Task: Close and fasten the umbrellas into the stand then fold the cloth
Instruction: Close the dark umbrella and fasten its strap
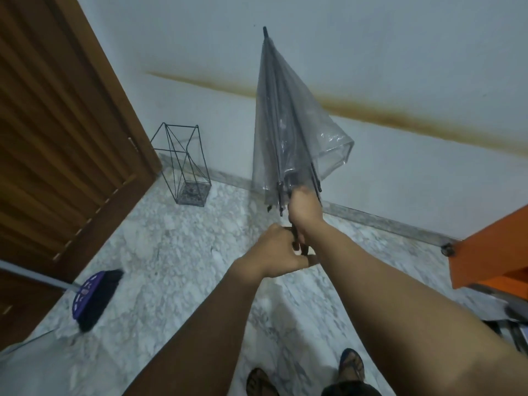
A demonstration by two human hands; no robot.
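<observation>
A clear plastic umbrella (288,130) with black ribs points up and away from me, its canopy collapsed but loose and baggy. My right hand (304,208) grips the shaft just under the rib ends. Below it, my left hand (278,251) holds the dark handle. An empty black wire umbrella stand (183,164) sits on the marble floor by the wall, to the left of the umbrella. No cloth shows in this view.
A brown wooden door (63,132) fills the left side. A purple broom head (94,295) with black bristles lies on the floor at lower left. An orange piece of furniture (491,252) juts in at right. My sandalled feet (351,364) are at the bottom.
</observation>
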